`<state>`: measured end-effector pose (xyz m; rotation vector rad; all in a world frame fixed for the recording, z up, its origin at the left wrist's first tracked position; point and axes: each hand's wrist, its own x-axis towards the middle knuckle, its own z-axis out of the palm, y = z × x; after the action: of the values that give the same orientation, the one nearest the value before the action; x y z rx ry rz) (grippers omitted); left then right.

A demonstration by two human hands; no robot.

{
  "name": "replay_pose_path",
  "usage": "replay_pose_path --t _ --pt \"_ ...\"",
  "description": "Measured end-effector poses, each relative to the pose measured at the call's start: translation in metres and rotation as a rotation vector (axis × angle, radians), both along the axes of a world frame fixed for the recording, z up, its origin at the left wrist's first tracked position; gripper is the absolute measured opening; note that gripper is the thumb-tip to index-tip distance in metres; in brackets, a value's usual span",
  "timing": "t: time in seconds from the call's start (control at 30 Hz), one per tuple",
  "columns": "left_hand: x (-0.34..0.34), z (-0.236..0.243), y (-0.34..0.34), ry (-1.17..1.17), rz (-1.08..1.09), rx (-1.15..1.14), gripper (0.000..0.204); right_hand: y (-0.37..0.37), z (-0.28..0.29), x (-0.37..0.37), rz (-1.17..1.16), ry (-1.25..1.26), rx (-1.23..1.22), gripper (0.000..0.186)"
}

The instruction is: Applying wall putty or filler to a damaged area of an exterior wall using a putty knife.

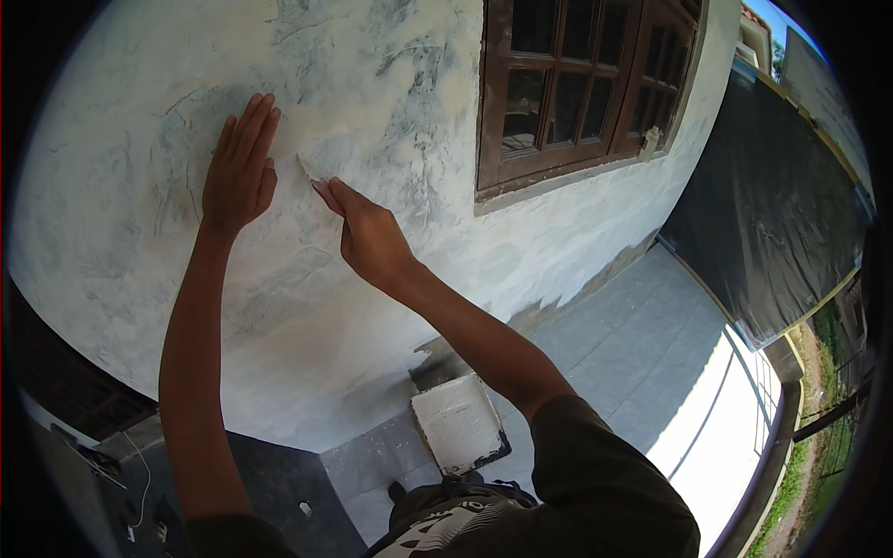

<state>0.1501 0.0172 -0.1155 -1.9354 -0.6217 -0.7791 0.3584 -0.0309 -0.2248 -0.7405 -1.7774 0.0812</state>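
My left hand (pixel 239 172) lies against the mottled white and grey plastered wall (pixel 112 167), fingers stretched upward and held side by side. To its right, my right hand (pixel 372 232) grips a putty knife (pixel 313 175), whose blade points up-left at the wall surface near my left fingers. A shallow square tray (pixel 456 420) coated in white material rests on the tiles below, by my feet.
A brown wooden window (pixel 577 84) is set in the wall at upper right. Grey floor tiles (pixel 605 325) run to a black sheeted panel (pixel 763 214) at right, beside a low edge with grass. At lower left are a dark floor (pixel 284 488) and a white cable (pixel 142 484).
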Motion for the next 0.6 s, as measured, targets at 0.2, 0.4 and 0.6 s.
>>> replay_pose_path --t 0.2,0.4,0.6 --pt "0.012 0.000 -0.002 0.014 -0.002 -0.018 0.062 0.008 0.023 0.086 -0.312 0.329 0.189 0.039" --pt "0.022 -0.003 0.003 0.005 -0.017 -0.021 0.063 0.082 0.048 0.091 -0.941 -0.279 0.414 0.062" --pt "0.007 0.001 -0.002 0.013 0.008 -0.022 0.062 0.005 -0.124 0.042 -0.226 -0.348 0.070 0.061"
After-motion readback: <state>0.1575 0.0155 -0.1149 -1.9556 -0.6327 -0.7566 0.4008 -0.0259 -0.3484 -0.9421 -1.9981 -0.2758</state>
